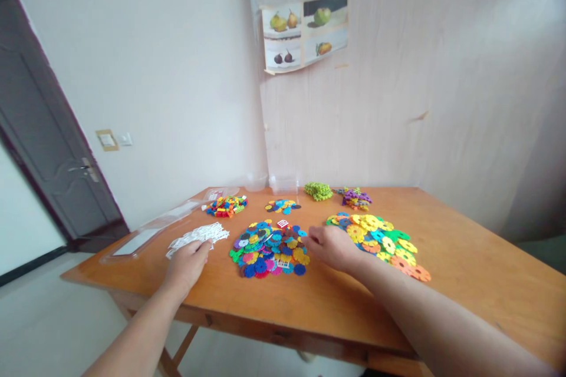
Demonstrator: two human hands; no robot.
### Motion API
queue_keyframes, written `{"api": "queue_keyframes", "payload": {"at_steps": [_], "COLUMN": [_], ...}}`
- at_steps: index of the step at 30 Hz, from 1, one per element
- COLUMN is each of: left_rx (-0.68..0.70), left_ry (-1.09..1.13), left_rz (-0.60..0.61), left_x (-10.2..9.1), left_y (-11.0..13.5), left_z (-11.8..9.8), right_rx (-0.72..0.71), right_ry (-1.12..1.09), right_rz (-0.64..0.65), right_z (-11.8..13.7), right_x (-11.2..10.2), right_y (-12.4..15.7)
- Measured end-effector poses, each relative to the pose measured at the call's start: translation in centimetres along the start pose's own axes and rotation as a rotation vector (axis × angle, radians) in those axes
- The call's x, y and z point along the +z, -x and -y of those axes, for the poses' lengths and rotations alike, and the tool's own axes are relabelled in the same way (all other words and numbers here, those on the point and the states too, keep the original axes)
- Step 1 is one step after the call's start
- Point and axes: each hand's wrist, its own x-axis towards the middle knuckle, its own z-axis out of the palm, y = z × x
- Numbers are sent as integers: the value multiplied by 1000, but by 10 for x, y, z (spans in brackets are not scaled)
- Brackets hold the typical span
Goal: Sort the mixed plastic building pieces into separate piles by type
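Observation:
My left hand (189, 264) is closed, thumb against the fingers, at the near right edge of a pile of white plastic pieces (201, 234). Anything inside its grip is hidden. My right hand (331, 245) is also closed, knuckles up, at the right edge of a heap of mixed coloured notched discs (260, 247); its fingertips are partly hidden. On that heap lie a white fence-like piece (283, 264) and, at its back, another white piece (282, 224). Beyond my right hand spreads a group of larger flower-shaped discs (384, 240), mostly yellow, orange, green and blue.
Farther back on the wooden table (477, 259) are small colourful blocks (227, 206), a small disc pile (282, 206), green pieces (318, 191) and purple pieces (356, 197). Clear plastic containers (284, 184) stand by the wall. Flat transparent lids (152, 230) line the left edge.

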Motion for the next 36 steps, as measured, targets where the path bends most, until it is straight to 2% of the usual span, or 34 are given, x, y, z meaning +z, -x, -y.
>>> {"api": "queue_keyframes", "payload": {"at_steps": [4, 10, 16, 23, 31, 36], "left_rx": [10, 18, 3, 3, 11, 35], "left_ry": [26, 17, 38, 35, 18, -4], "left_rz": [-19, -20, 15, 28, -24, 24], "left_x": [1, 3, 3, 3, -1, 3], "left_y": [0, -2, -2, 0, 5, 2], "left_z": [-1, 2, 5, 5, -3, 5], "right_rx": [-112, -165, -290, -494, -504, -484], "right_ry": [20, -57, -124, -120, -148, -161], "right_rz": [58, -4, -61, 25, 105, 113], "right_z": [19, 28, 26, 16, 17, 19], "right_x": [16, 24, 26, 18, 21, 22], "right_y": [8, 18, 33, 58, 56, 55]}}
